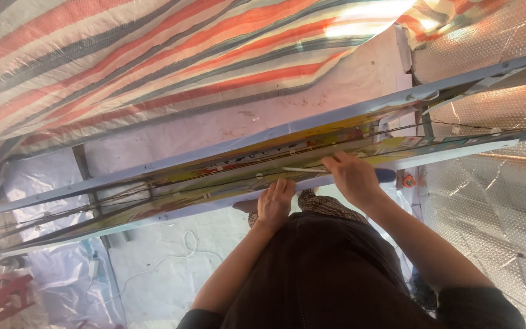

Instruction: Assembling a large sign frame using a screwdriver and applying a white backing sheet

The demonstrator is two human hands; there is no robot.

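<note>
Blue-framed, colourful panels (214,176) are lying under your hands: left hand (275,201) resting flat, right hand (353,176) pinching a thin stick (302,170).

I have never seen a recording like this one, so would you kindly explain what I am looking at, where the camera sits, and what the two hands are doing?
There is no machine here: a person works with two bare hands, and the single picture comes from a camera worn on their head, looking down past their dark clothing. In front of them stands a long frame of pale blue panels on edge, with colourful printed faces and thin wires between them. The left hand rests on the near panel's edge. The right hand grips a thin pale stick laid along the frame. A white cable lies on the floor below, and a striped tarpaulin hangs beyond.
</note>
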